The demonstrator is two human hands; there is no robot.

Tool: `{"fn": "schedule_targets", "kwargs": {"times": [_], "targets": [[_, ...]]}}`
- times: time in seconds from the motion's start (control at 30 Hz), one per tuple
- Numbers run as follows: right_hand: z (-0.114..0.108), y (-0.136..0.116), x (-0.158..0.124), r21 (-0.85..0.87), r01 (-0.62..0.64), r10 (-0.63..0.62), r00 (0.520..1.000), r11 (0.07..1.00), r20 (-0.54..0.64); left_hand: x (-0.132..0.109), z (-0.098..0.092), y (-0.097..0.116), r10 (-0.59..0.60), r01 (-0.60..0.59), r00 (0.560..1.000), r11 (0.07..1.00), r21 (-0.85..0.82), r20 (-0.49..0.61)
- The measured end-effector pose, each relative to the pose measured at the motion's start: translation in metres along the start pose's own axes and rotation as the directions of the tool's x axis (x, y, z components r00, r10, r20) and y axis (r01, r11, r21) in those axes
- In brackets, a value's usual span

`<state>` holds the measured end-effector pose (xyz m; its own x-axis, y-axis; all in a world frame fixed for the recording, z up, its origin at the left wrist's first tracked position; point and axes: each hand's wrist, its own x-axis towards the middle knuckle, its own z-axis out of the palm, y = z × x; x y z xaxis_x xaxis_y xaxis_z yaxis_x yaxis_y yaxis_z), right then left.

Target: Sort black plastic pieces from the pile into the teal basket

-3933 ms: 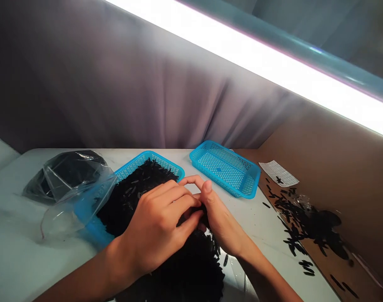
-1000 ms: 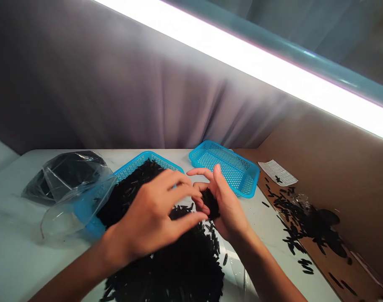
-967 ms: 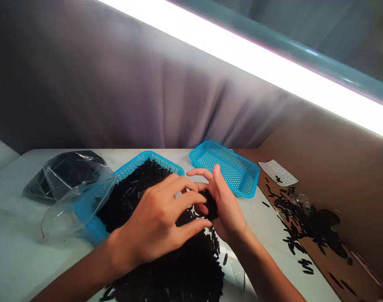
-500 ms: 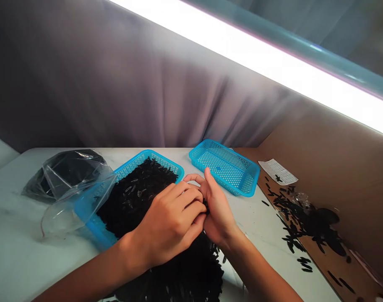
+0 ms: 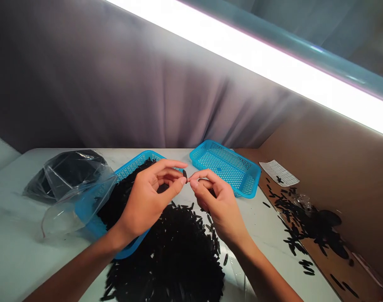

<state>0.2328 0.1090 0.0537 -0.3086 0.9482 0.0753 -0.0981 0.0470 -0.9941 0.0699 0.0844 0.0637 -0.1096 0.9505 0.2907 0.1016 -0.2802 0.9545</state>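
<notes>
A large heap of small black plastic pieces (image 5: 175,256) lies on the white table and spills out of a blue mesh basket (image 5: 128,170). Above the heap, my left hand (image 5: 149,197) and my right hand (image 5: 218,207) meet fingertip to fingertip. Between them they pinch one small black piece (image 5: 185,174), each with thumb and forefinger. More black pieces seem to sit in my right palm, partly hidden by the fingers.
An empty blue mesh basket (image 5: 225,167) stands behind my right hand. A clear plastic bag (image 5: 71,184) with dark contents lies at the left. Loose black pieces (image 5: 304,222) and a white paper slip (image 5: 279,173) lie on brown cardboard at the right. A grey curtain hangs behind.
Both hands have lifted off the heap, where they were pressed together, and now hold a single black piece up between their fingertips. The heap lies uncovered.
</notes>
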Motion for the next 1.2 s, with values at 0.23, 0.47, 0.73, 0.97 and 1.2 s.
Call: {"fn": "schedule_targets", "kwargs": {"times": [0.23,0.47,0.73,0.97,1.2], "targets": [[-0.003,-0.009,-0.007,-0.344,0.232,-0.28,0.955,0.91,-0.095,0.001,-0.002,0.003,-0.049,0.05,0.999,0.997,-0.062,0.018],[-0.006,-0.016,-0.007,-0.377,0.253,-0.324,0.936,0.891,-0.135,0.001,-0.003,0.004,-0.029,0.029,1.0,0.997,0.073,-0.004],[-0.008,-0.015,-0.006,-0.201,0.137,-0.165,0.978,0.97,-0.126,-0.001,-0.003,0.005,0.002,-0.002,1.0,0.986,0.166,0.004],[-0.01,-0.004,0.008,0.581,-0.216,0.26,0.966,0.785,0.008,0.01,-0.015,-0.004,0.492,-0.24,0.845,0.698,0.675,-0.208],[-0.005,0.0,0.015,0.875,-0.275,0.543,0.839,0.399,0.017,-0.013,0.007,-0.009,0.376,-0.644,0.745,0.622,0.446,0.552]]}}
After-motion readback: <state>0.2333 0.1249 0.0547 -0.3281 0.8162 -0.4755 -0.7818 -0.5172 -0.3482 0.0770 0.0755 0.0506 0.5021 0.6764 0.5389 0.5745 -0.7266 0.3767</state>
